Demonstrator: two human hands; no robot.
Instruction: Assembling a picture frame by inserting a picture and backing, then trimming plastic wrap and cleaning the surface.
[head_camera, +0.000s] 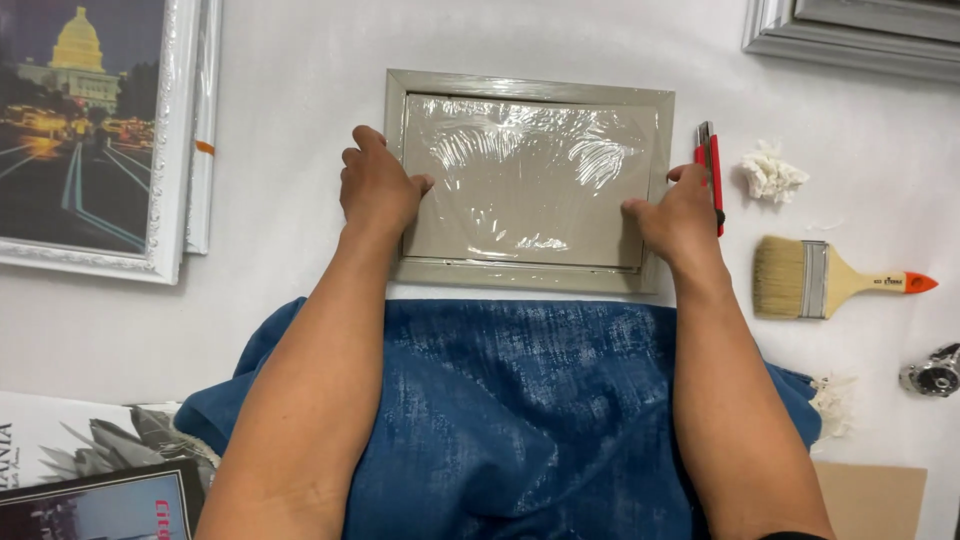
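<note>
A grey-beige picture frame (528, 88) lies flat on the white surface (300, 80), near the middle and close to the near edge, where blue fabric (520, 400) covers the person's lap. Inside the frame sits a panel covered in wrinkled clear plastic film (530, 170).

The left hand (377, 188) rests on the frame's left side, fingers curled over the rail and the thumb laid on the film-covered panel; it grips the frame's edge. The right hand (680, 212) is at the frame's right side, the thumb pressing on the panel's edge and the fingers curled against the outer rail, so both hands hold the frame between them.

Just beside the right hand, touching or almost touching its fingers, lies a red utility knife (711, 170). Further toward the right edge of the surface are a crumpled white wad (771, 172) and a flat paintbrush (830, 281) with a wooden handle and orange tip. At the left edge lies a white-framed night picture of a domed building (85, 120). Another silver frame (850, 35) occupies the far right corner.
</note>
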